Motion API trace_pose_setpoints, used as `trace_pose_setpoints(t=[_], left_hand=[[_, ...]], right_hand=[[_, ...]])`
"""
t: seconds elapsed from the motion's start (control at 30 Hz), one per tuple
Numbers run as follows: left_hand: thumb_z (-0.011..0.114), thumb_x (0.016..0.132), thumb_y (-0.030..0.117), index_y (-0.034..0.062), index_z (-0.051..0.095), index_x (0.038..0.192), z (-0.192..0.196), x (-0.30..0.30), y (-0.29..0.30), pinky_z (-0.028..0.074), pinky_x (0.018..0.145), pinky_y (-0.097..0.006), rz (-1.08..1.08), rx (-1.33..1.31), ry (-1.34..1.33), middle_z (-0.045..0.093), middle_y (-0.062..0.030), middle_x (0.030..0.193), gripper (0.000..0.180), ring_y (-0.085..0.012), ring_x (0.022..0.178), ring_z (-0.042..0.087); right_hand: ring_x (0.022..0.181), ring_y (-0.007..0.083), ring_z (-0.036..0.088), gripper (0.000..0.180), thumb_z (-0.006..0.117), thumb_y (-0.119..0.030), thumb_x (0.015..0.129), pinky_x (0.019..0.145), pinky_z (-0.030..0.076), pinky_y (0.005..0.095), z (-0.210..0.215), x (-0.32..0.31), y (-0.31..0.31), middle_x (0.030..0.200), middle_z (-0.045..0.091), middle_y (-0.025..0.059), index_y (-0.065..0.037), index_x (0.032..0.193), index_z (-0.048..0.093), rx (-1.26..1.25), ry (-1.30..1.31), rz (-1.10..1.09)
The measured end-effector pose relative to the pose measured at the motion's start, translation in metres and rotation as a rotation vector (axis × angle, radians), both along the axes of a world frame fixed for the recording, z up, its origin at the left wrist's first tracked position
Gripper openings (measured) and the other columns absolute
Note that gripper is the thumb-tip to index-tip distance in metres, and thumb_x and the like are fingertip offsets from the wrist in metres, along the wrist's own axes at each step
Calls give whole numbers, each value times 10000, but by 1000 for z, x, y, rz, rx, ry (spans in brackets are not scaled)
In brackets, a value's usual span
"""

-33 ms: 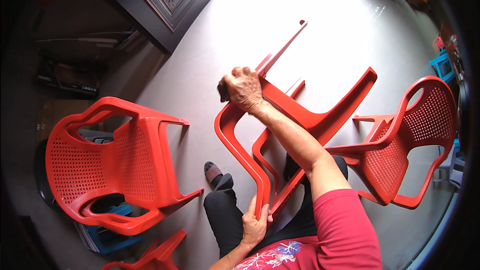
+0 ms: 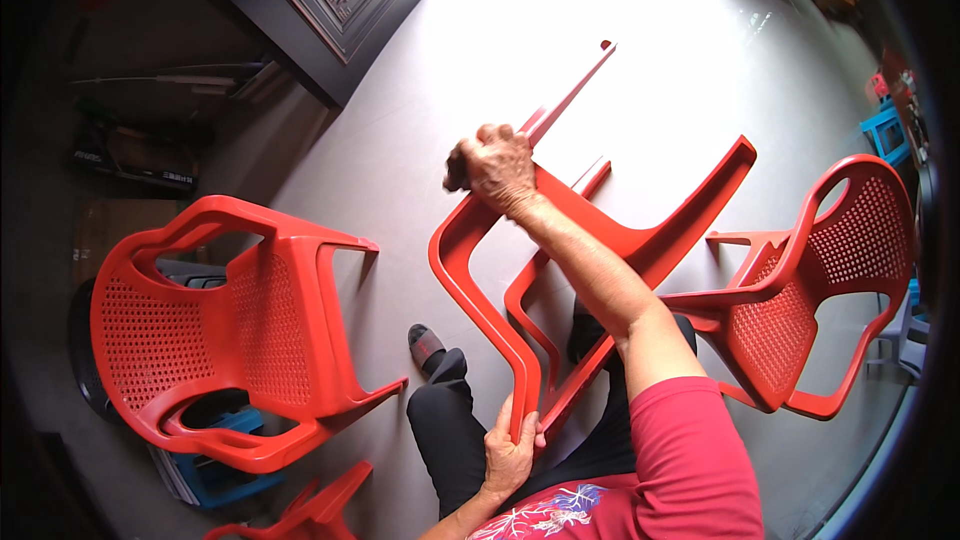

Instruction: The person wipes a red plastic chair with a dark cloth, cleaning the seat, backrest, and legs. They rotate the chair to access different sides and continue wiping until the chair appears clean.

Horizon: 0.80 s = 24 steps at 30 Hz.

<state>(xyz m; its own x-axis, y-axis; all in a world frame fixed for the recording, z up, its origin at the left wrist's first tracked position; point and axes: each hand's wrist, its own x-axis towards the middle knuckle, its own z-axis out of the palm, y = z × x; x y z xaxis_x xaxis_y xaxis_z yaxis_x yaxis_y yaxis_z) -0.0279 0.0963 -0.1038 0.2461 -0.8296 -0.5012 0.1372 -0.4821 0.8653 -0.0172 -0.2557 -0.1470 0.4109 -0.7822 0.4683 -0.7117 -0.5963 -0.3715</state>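
A red plastic armchair (image 2: 640, 245) lies tipped on its side in front of me, its legs pointing away. My left hand (image 2: 510, 455) is closed round the near end of its curved armrest, close to my lap. Stretched across the chair, my right hand (image 2: 502, 172) is closed on a dark, cloth-like thing (image 2: 457, 172). It presses at the chair's far corner, where the armrest meets the seat edge. My forearm covers part of the chair.
Another red armchair (image 2: 265, 330) is at the left, beside a blue stool (image 2: 235, 460). A third red armchair (image 2: 775, 330) is at the right. Part of a red chair (image 2: 320, 510) shows at lower left. A dark carved door (image 2: 350, 0) stands at upper left.
My right hand has slid slightly right and away from me along the chair's edge, with the dark thing in it. My left hand and the chairs stay in place.
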Motion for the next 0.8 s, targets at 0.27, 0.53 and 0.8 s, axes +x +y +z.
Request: trace_pose_setpoints(t=[0.27,0.53,0.8], left_hand=[[548,924,48,27,444,1326,-7,0,2,482,578,-213,-39,25,-8,589,-33,768,416,-79,601,552],[522,945,74,26,431,1333,-4,1,-3,475,578,-211,-93,53,-35,561,-19,750,402,-71,610,529],[542,937,96,49,428,1349,-14,-4,4,462,549,-220,-93,-24,-45,563,-12,712,430,-72,563,529]], right_hand=[[1066,247,483,233,565,-257,828,832,369,422,-17,-110,-134,1075,596,20,-314,1024,678,-56,411,-509],[760,198,652,210,572,-426,785,783,307,420,-5,-109,-142,753,688,19,-269,818,708,292,652,-289],[864,201,630,140,531,-277,789,852,377,430,-4,-58,-46,828,678,10,-230,799,662,292,467,0]])
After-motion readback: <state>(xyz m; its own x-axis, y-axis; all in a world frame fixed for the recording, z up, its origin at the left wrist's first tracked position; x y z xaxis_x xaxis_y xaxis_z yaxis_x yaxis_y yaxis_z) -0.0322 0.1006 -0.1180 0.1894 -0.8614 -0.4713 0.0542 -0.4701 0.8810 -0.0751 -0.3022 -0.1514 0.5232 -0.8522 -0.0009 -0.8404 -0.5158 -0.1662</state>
